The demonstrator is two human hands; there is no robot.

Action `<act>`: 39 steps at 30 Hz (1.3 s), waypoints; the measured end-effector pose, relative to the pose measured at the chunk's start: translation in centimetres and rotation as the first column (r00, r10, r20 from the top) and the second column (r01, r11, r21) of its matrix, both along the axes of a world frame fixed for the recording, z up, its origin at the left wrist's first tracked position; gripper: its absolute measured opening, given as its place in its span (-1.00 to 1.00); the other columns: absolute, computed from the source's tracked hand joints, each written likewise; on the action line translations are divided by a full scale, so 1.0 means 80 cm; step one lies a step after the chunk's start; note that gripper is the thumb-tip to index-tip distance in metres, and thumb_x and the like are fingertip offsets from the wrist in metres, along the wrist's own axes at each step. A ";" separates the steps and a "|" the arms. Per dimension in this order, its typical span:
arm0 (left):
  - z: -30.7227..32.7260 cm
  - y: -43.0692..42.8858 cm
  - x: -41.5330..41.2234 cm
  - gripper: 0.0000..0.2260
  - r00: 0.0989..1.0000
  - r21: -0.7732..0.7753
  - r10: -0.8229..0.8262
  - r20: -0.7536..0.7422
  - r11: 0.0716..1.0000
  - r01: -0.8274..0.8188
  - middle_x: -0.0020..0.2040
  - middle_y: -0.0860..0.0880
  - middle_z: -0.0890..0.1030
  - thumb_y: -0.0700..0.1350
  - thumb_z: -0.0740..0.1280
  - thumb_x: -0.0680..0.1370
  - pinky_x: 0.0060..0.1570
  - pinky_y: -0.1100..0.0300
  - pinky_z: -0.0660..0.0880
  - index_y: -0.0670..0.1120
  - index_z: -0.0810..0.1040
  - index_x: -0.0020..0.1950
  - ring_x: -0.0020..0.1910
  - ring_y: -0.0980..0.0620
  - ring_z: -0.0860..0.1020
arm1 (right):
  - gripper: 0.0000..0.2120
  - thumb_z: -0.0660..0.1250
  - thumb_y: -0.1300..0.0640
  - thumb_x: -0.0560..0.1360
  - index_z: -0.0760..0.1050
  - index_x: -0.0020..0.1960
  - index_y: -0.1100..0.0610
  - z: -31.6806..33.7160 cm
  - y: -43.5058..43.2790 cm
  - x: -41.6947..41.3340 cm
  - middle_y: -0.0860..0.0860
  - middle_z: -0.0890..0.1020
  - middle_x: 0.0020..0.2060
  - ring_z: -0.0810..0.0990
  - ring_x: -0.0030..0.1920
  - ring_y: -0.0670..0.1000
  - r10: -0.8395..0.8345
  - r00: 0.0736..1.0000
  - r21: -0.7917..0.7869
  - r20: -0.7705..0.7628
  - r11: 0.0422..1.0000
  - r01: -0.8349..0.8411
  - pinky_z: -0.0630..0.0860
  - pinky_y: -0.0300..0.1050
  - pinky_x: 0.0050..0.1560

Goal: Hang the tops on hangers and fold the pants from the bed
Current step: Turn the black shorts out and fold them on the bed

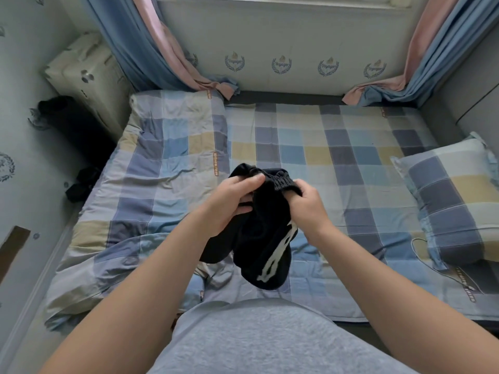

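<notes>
Head view. Left hand (232, 203) pinching black pants (266, 238), fingers laid over the top edge, thumb underneath. Right hand (306, 202) curled round the gathered elastic waistband, just beside the left hand. Both hands on the same garment; nothing else held.

Pants held up over the bed (337, 147), hanging bunched from the hands down toward the body. Lower end close to the sheet, contact not determinable. Grip at the waistband judged deliberate: top edge found first, so that the legs can drop and straighten before folding. Hands close together, so waistband not yet spread.

Appearance: black, soft-looking cloth, ruched elastic waist, white graphic running down one leg below the right hand. Legs crumpled together, not aligned. Fold judged not begun.

Beyond the hands: checked sheet in blue, grey and yellow. Right of the hands: matching pillow (453, 195). Left of the hands: rumpled checked quilt (167, 147). Farther left, off the bed: dark cloth (81, 182) on the floor, kind not identifiable.
</notes>
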State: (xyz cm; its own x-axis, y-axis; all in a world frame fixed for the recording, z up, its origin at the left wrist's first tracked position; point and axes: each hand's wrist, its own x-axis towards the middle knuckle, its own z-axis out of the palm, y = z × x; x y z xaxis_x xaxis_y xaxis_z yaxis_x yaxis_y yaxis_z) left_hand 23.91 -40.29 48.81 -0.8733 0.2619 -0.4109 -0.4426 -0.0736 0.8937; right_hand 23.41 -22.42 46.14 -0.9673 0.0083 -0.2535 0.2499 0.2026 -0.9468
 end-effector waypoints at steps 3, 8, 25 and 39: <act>-0.017 -0.002 0.016 -0.52 0.993 -0.099 -0.110 -0.049 0.990 0.105 0.10 0.14 0.70 0.20 0.49 0.37 0.08 0.17 0.57 0.07 0.56 0.23 0.11 0.16 0.65 | -0.89 0.27 0.15 0.61 0.52 -0.07 0.12 0.012 0.009 -0.012 0.05 0.65 -0.21 0.61 -0.17 0.02 -0.088 0.996 -0.037 0.021 0.995 0.089 0.57 -0.05 -0.17; -0.059 0.027 0.029 -0.56 0.972 -0.325 -0.162 -0.172 0.940 0.100 0.06 0.14 0.65 0.00 0.57 0.39 -0.07 0.36 0.56 0.08 0.50 0.20 -0.01 0.29 0.63 | -0.92 0.25 0.16 0.62 0.49 0.05 0.16 0.031 0.010 -0.018 0.19 0.64 0.00 0.63 0.01 0.16 -0.181 0.979 -0.131 0.092 0.973 0.192 0.61 0.14 0.05; -0.044 0.025 -0.010 -0.88 0.931 -0.296 0.265 -0.251 0.895 -0.334 -0.15 -0.14 0.58 -0.06 0.30 0.65 -0.18 0.01 0.53 -0.03 0.41 -0.04 -0.20 -0.07 0.56 | -0.66 0.22 0.33 0.56 0.30 0.28 0.10 -0.042 0.080 0.010 0.13 0.52 0.02 0.51 -0.10 0.05 -0.129 0.923 0.342 0.363 0.940 -0.003 0.48 -0.07 -0.26; 0.007 -0.001 -0.009 -0.73 0.815 -0.732 -0.444 -0.372 0.681 0.036 -0.10 0.07 0.61 -0.33 0.35 0.49 -0.17 0.19 0.54 0.06 0.53 -0.03 -0.13 0.06 0.58 | -0.76 0.35 0.23 0.51 0.36 -0.24 0.03 -0.028 0.020 -0.003 -0.07 0.48 -0.37 0.43 -0.35 -0.03 0.263 0.955 0.379 -0.138 0.905 -0.194 0.43 -0.13 -0.30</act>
State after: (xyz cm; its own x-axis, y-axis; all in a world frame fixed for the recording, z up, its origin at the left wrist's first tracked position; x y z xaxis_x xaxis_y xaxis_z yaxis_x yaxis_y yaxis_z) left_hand 23.22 -40.39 49.37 -0.9399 0.3260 -0.1013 0.1529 0.6672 0.7290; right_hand 23.16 -20.85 43.92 -0.9822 -0.1623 -0.0949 -0.0140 0.5664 -0.8240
